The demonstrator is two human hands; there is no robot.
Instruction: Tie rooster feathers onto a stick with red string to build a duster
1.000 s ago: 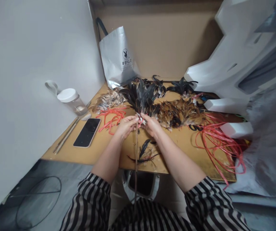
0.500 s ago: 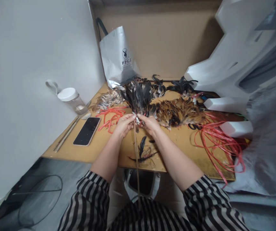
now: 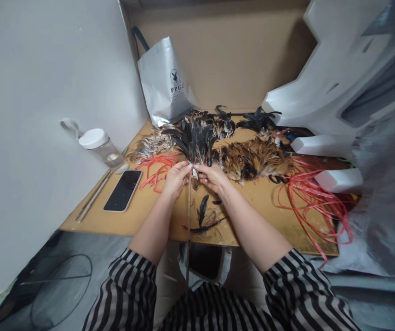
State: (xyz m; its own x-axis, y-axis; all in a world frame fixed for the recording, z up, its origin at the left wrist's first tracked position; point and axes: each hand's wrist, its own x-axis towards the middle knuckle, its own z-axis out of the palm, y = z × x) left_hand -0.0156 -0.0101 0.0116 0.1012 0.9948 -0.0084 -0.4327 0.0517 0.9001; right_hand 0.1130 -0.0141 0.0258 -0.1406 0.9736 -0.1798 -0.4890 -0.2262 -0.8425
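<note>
Both hands meet at the base of a fan of black feathers in the middle of the table. My left hand pinches the feather ends and the top of a thin stick, which runs down past the table's front edge toward my lap. Close beside it, my right hand is closed at the same spot, with pale feather quills showing between the two thumbs. Fingers hide the exact joint. Below the hands, a loose black feather and small scraps lie on the table.
Brown feathers and red plastic strips lie to the right. At left are a phone, thin sticks and a white-lidded bottle. Behind stands a silver bag. White foam pieces jut in from the right.
The lower end of the stick has swung left. The black feathers' tips spread a little wider to the left. Both hands keep their pinch at the feather base.
</note>
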